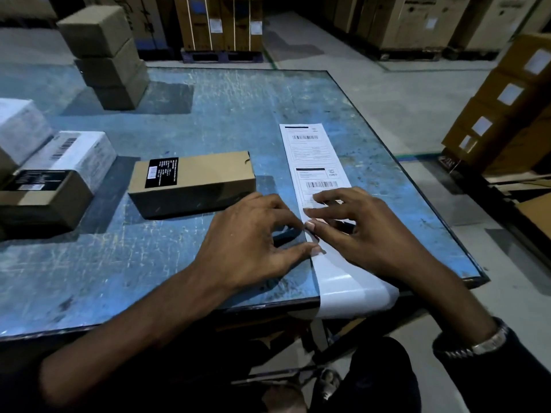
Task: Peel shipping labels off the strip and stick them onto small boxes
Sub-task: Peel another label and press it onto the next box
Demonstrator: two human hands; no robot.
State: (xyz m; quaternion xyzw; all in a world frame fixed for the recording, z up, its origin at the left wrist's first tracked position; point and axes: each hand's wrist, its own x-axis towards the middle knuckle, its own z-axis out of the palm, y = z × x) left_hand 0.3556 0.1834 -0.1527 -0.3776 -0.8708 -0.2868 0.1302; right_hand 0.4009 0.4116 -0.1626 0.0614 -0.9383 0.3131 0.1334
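A white label strip (343, 272) runs down the right part of the blue table (179, 263) and hangs over its near edge. Two printed labels remain on it: a far label (304, 143) and a near label (320, 180). My right hand (366, 234) pinches the near label's lower left corner between thumb and forefinger. My left hand (253, 234) lies beside it, fingers curled, its thumb pressing the strip's left edge. A small brown box (208, 171) with a black sticker lies just left of the strip, apart from both hands.
At the left edge sit another brown box (44, 201) and two white boxes (77, 153). Three brown boxes (104, 55) are stacked at the back left. Labelled cartons (507, 99) stand on the floor to the right, and palletised cartons (217, 25) behind the table.
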